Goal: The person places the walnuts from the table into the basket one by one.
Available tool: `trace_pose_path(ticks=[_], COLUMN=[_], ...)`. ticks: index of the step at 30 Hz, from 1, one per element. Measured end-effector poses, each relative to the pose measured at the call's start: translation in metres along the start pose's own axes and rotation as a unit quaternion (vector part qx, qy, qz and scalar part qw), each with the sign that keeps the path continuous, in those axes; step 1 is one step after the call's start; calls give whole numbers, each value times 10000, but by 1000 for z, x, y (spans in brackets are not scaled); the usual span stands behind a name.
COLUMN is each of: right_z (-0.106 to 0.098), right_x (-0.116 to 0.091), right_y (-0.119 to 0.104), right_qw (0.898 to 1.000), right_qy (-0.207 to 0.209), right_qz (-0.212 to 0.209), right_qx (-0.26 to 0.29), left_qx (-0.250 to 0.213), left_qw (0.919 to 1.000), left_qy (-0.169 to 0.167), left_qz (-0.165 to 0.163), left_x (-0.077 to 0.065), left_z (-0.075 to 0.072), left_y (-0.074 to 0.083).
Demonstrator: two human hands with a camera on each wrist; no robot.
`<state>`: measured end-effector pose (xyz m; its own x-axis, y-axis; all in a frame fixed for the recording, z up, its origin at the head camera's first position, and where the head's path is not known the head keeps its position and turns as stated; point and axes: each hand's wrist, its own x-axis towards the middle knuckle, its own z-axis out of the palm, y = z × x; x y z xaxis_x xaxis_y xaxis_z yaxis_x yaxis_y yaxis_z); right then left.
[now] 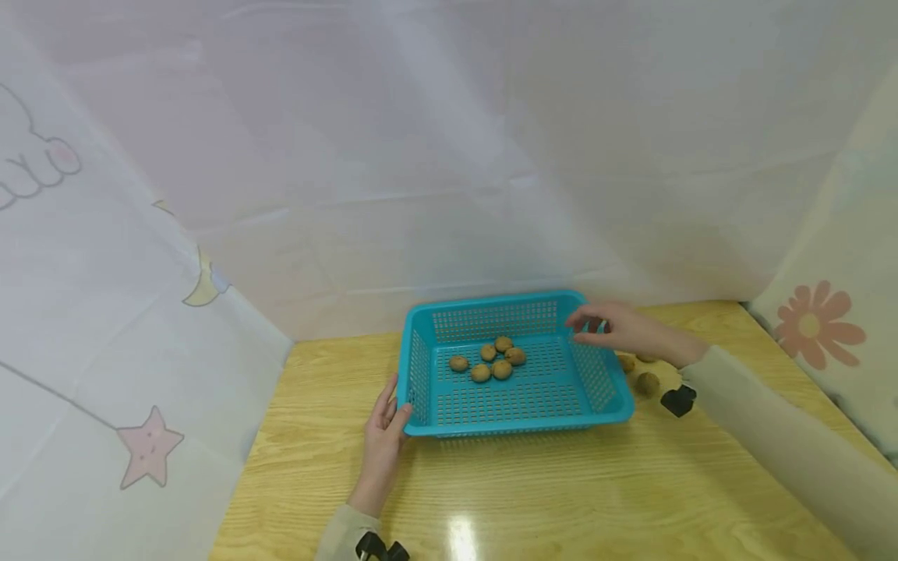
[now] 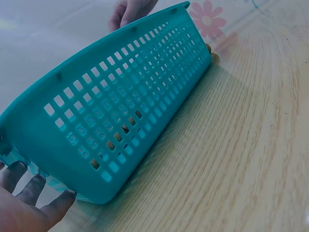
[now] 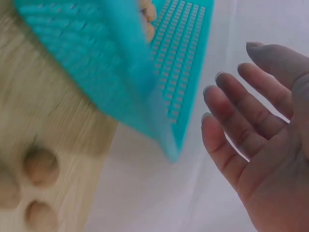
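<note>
A turquoise plastic basket (image 1: 515, 425) with slotted sides stands on the wooden table, and several brown walnuts (image 1: 501, 369) lie on its bottom. My left hand (image 1: 382, 444) holds its left end, thumb over the rim and the other fingers against the outer wall. In the left wrist view, the fingertips (image 2: 58, 205) of that hand touch the basket's outside near the corner. Over the right rim is my right hand (image 1: 613, 327), fingers loosely bent with nothing between them. The right wrist view shows its palm (image 3: 280, 179) bare and the fingers apart.
Beyond the basket's right end, a few more walnuts (image 1: 647, 383) lie on the wooden table (image 1: 519, 499), partly covered by my right forearm in the head view. A pale printed cloth (image 1: 456, 171) hangs behind the table and along both sides.
</note>
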<state>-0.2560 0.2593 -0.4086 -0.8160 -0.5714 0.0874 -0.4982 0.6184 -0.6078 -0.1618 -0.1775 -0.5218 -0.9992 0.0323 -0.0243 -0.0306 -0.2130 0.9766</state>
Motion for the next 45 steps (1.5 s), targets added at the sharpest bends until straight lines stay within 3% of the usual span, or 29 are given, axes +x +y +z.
trace_pose_path(ticks=[7,16,23,28,36,45], right_z=[-10,-12,-7,0,15,21], right_x=[-37,-74,-91,-96,-92,-84], right_y=[15,43,73,98,128,139], right_qw=[9989,9968,9921,9880,9881,9880], right_qy=[285,662,640,517,531,392], right_qz=[365,278,941,1302,1315,1395], right_qx=[-6,-350,-522,-654,-598,-529], left_qx=[13,55,113,105,29,23], left_qw=[10000,9999,9999,9999,10000,10000], left_qy=[29,96,48,51,20,51], left_qz=[-29,-30,-10,-28,-34,-35], left_x=[0,-2,-1,-1,-1,0], left_z=[0,1,0,0,1,0], left_y=[0,1,0,0,0,0])
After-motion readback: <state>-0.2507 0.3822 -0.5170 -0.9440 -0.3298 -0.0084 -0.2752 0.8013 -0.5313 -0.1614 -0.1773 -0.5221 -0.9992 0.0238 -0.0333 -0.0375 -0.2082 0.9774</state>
